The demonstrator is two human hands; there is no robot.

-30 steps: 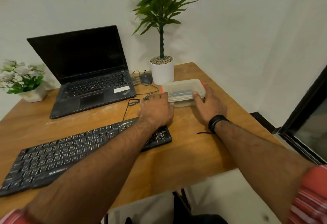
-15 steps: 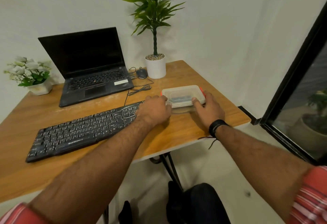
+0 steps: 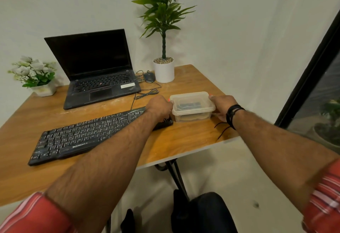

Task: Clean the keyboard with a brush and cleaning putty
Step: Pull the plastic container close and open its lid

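**Both hands on the lidded box, keyboard waiting alongside**

Head view, the only one I had. The clear plastic container [image 3: 192, 106] sat on the wooden worktop [image 3: 184, 140] at about 1 o'clock from the middle of the picture, its lid on. My left hand [image 3: 160, 108] held its left end, where an orange clip showed, and the right hand [image 3: 221, 106] held the right end, with the fingers curled against the rim. Something dark lay inside; I judged it to be the cleaning gear, though I could not make out a brush or putty through the cloudy wall.

The black keyboard [image 3: 95, 133] lay at 9 o'clock, slanted, its right end touching or tucked under my left wrist and just beside the box.

As I read it, the box would be light and fairly stiff, with smooth sides that could slip, so the short ends under the rim were the place to hold it. The lid looked snapped down; I expected the clips to need a firm thumb while the other hand pinned the base.

Further back stood an open laptop [image 3: 95, 71], a mouse [image 3: 149, 77] and a potted plant [image 3: 163, 30] at 12 o'clock.
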